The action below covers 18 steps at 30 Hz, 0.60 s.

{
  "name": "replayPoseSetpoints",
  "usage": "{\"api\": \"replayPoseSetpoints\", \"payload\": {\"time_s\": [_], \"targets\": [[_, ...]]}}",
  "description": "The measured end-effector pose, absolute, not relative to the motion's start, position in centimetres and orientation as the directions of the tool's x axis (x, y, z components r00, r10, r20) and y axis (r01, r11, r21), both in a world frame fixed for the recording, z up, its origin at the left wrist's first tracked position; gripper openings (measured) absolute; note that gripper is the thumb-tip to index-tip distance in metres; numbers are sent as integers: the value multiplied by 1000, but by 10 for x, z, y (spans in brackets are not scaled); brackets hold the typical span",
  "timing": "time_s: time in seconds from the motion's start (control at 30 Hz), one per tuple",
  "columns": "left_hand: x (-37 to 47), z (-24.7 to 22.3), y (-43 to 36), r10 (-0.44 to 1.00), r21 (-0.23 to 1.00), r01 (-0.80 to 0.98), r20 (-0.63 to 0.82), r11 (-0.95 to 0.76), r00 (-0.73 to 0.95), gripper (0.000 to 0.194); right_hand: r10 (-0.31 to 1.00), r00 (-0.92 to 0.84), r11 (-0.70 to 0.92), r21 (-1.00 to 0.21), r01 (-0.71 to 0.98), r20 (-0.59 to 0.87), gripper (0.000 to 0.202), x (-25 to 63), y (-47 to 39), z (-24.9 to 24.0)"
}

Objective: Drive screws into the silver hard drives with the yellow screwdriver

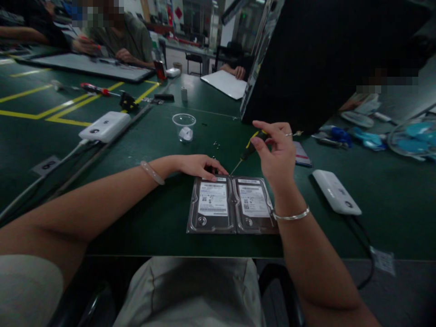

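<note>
Two hard drives lie side by side at the table's near edge, labels up: a left hard drive (213, 222) and a right hard drive (254, 200). My left hand (197, 165) holds the left drive's far edge, thumb on top and fingers at the rim, partly hidden. Wrapped in my right hand (279, 147) is a screwdriver (250, 147) with a dark and yellow handle. It slants down to the left, its tip at the far edge where the drives meet; exact contact is too small to tell. Several small screws (216, 145) lie beyond the drives.
A clear plastic cup (184, 121) with something white inside stands beyond the drives. White cabled boxes lie left (105, 126) and right (336, 191). A large black panel-like case (323, 59) rises at back right. Other people sit across the table near a white board (91, 66).
</note>
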<state>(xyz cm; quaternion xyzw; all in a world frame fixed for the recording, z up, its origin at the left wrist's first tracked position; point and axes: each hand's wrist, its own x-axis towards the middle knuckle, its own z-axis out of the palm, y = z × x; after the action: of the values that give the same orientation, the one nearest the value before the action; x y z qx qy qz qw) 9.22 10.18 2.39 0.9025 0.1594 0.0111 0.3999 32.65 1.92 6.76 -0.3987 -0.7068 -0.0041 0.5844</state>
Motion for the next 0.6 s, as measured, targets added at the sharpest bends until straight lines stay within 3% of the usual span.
{"api": "replayPoseSetpoints", "payload": {"time_s": [0.27, 0.47, 0.6], "targets": [[91, 22, 103, 291, 746, 261, -94, -612, 952, 51, 647, -126, 746, -591, 307, 752, 35, 326, 15, 68], [91, 22, 104, 289, 737, 269, -104, -620, 952, 53, 597, 75, 662, -544, 515, 799, 31, 325, 16, 69], [91, 22, 104, 299, 722, 288, -117, -629, 947, 54, 611, 65, 679, -564, 470, 789, 24, 326, 18, 70]]}}
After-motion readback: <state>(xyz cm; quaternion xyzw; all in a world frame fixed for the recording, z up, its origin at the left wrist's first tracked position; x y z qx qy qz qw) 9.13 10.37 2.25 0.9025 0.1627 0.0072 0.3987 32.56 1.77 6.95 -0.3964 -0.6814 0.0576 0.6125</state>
